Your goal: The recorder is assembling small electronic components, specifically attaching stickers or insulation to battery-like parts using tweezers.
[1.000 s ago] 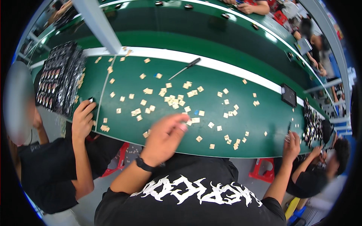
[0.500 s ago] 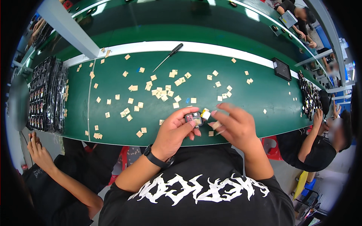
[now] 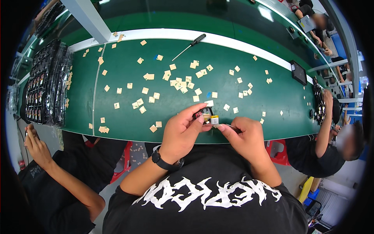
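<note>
My left hand [image 3: 180,130] is closed around a small open black device casing [image 3: 197,115], thumb pressed on it, above the table's near edge. Reddish and metallic parts show inside. From the casing's right side sticks out a small silver battery [image 3: 214,120] with a yellow end. My right hand [image 3: 247,134] is closed just right of the battery, its thumb tip close to the lower edge. A thin dark edge shows between its fingers, but what they pinch is too small to name. Pale paper squares [image 3: 180,84] lie scattered over the green table [image 3: 128,117].
A black-handled screwdriver [image 3: 194,43] lies near the white ledge. Stacked black trays [image 3: 43,85] stand at the left, and a black box [image 3: 298,72] sits at the far right. Co-workers sit on both sides; one person's hand [image 3: 37,146] is at the left.
My right hand has come down from its blurred, spread pose and closed beside the battery. The casing stays in my left hand. The whole view has shifted slightly.
</note>
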`<state>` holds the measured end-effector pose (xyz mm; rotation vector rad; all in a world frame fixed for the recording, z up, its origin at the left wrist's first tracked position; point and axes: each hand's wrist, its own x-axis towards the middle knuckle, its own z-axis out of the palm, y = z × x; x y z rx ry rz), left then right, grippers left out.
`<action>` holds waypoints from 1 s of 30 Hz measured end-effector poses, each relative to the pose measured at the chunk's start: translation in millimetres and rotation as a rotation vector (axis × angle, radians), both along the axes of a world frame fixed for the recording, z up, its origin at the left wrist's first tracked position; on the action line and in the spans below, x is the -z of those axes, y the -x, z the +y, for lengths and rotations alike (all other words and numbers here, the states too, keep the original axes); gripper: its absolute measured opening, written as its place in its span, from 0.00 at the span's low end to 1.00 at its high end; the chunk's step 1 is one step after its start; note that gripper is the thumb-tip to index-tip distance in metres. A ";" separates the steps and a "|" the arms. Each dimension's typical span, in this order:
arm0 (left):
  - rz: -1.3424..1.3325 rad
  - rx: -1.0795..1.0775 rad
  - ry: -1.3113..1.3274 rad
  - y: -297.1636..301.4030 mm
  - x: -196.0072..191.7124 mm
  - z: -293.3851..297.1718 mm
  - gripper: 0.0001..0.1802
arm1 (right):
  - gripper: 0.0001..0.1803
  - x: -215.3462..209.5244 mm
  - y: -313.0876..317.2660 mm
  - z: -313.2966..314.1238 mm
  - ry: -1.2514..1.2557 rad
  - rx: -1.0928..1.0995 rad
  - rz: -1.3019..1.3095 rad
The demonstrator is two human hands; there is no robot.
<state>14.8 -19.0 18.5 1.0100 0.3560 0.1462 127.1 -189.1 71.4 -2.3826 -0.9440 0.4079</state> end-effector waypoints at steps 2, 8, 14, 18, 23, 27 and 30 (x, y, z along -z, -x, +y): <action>-0.025 -0.015 0.013 0.1 3.4 -0.1 0.22 | 0.14 -3.9 -0.9 1.8 -0.058 -0.006 0.019; -0.086 -0.037 -0.104 -1.3 9.9 -5.6 0.22 | 0.07 -8.5 2.6 6.9 -0.194 -0.004 0.105; -0.104 -0.040 -0.192 -2.4 14.7 -3.8 0.22 | 0.07 -5.1 -3.3 11.2 -0.100 -0.144 -0.113; -0.088 0.006 -0.270 -1.3 10.0 -1.5 0.22 | 0.06 -2.8 -3.2 11.5 -0.109 -0.160 -0.163; -0.059 0.005 -0.123 -2.3 8.0 1.5 0.22 | 0.06 2.1 -1.5 13.5 -0.129 -0.154 -0.172; -0.025 0.046 0.024 -2.3 6.1 4.6 0.23 | 0.05 7.3 0.3 11.4 -0.211 -0.122 -0.107; -0.031 0.086 0.189 -2.4 7.3 11.3 0.24 | 0.06 14.6 1.7 8.0 -0.294 0.042 0.226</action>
